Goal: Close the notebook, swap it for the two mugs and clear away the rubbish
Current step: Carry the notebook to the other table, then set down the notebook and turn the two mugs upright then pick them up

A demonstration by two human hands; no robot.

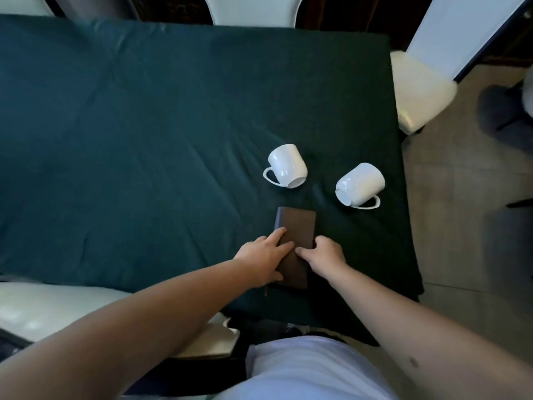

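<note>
A closed brown notebook (297,226) lies on the dark green tablecloth (144,140) near the front edge. My left hand (264,259) grips its left side, fingers flat on the cover. My right hand (324,254) holds its right edge, fingers curled on the cover. Beyond the notebook stand two white mugs, both upside down: one mug (287,166) with its handle to the left, the other mug (360,184) further right with its handle to the front right. No rubbish is visible.
White chairs stand around the table: one chair (418,90) at the right, another (253,10) at the far side, and a white seat (43,307) at the front left. Tiled floor (461,197) lies to the right.
</note>
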